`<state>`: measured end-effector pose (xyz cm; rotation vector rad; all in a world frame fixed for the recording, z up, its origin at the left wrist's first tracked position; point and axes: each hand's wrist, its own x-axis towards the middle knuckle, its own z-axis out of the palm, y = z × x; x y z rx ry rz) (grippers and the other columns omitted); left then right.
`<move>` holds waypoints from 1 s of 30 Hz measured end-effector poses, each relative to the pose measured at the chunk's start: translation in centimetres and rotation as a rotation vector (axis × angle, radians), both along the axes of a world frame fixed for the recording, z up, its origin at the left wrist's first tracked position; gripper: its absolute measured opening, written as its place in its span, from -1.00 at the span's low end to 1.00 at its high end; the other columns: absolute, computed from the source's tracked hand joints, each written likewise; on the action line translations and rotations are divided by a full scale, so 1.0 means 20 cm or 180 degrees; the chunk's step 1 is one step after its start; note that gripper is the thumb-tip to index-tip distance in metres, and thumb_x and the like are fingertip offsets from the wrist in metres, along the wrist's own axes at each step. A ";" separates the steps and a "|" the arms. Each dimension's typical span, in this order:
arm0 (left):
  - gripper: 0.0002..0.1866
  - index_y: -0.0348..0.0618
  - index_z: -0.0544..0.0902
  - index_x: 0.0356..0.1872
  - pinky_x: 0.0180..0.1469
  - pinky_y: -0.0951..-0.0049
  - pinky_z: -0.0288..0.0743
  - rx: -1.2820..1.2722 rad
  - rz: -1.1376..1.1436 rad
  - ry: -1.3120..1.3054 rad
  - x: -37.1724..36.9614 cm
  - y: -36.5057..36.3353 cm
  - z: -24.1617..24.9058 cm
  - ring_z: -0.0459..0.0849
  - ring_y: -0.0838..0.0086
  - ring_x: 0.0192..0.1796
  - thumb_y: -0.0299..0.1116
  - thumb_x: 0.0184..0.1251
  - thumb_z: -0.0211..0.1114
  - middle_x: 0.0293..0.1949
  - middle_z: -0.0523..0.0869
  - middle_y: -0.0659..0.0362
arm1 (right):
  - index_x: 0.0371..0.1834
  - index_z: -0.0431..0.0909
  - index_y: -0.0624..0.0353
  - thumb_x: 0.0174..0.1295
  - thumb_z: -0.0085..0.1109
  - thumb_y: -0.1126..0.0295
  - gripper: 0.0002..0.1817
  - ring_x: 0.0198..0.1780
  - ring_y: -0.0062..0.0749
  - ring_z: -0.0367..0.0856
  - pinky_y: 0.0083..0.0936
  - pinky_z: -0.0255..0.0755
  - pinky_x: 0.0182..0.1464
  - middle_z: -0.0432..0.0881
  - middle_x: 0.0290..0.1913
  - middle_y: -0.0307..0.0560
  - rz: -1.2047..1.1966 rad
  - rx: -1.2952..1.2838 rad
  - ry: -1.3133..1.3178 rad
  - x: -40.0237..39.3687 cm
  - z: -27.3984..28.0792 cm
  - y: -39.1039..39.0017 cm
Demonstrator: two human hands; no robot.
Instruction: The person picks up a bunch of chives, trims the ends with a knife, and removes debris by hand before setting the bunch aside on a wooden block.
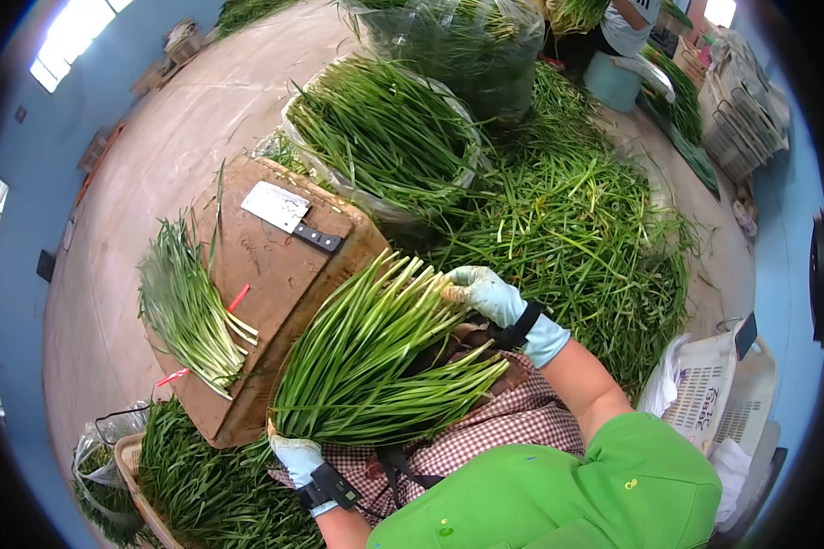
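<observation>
A large bunch of garlic chives (375, 357) lies across my lap, its pale stem ends fanned to the right. My right hand (487, 295), in a light blue glove, pinches some upper stem ends. At the bunch's lower left, my left hand (295, 460), gloved too, grips the leafy end, with most of its fingers hidden beneath the leaves. Just left of the bunch is a worn wooden board (275, 247). On it rest a cleaver (288, 216) with a black handle, a smaller bunch of chives (192, 316) and a red strip (239, 297).
A plastic-lined container of chives (384, 137) stands beyond the board. Loose green leaves (568, 247) are heaped on my right. A crate (130, 467) of greens sits lower left, and white baskets (705, 398) are at right. Another person (624, 27) works at the top right.
</observation>
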<state>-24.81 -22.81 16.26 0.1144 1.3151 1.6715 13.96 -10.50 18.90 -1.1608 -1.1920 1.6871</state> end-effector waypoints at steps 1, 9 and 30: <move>-0.60 -0.09 0.44 0.04 0.04 0.24 0.42 0.0041 -0.0017 0.0155 0.01 0.00 0.01 0.53 0.30 -0.04 -0.16 0.30 -0.19 0.01 0.52 0.12 | -0.31 0.54 0.28 0.13 0.11 0.37 -0.82 -0.41 -0.61 0.49 -0.65 0.39 -0.32 0.59 -0.44 -0.22 -0.0293 -0.0141 -0.0146 -0.01 0.03 0.00; -0.59 -0.14 0.48 -0.02 0.02 0.26 0.44 -0.0057 -0.0128 0.0800 0.06 -0.01 0.06 0.56 0.30 -0.09 -0.11 0.29 -0.13 -0.05 0.55 0.12 | -0.16 0.56 -0.02 -0.04 0.12 0.51 -0.68 -0.34 -0.20 0.55 -0.43 0.44 -0.26 0.60 -0.34 -0.06 -0.0770 0.3538 -0.2936 -0.07 0.12 0.05; -0.57 -0.10 0.51 -0.04 0.03 0.20 0.41 -0.0042 0.0120 -0.0107 0.06 0.01 0.07 0.55 0.26 -0.07 -0.05 0.21 -0.03 -0.03 0.56 0.12 | -0.25 0.54 0.13 0.15 0.07 0.46 -0.87 -0.43 -0.56 0.53 -0.64 0.46 -0.33 0.59 -0.44 -0.19 -0.2891 0.1258 -0.1314 0.43 0.19 0.14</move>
